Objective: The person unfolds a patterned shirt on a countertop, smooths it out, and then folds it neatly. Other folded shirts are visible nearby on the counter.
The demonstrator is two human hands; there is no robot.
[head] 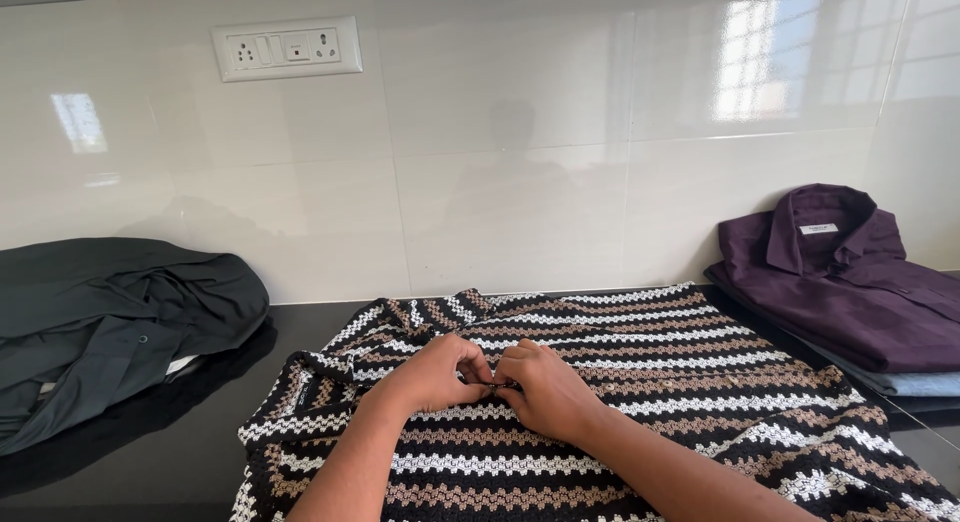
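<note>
A wall of large glossy off-white ceramic tiles fills the upper part of the view, its thin grout lines running straight across and down. High on the left, a white rectangular plastic switch-and-socket plate sits flush on the tile. The sheen of the wall carries two pale reflections of bright windows, a grid-shaped one at the upper right and a smaller, dimmer one at the left; soft daylight spreads evenly, without hard shadows. Below the wall runs a polished black stone countertop, which meets the tiles in a straight seam and mirrors faintly whatever lies above it.
</note>
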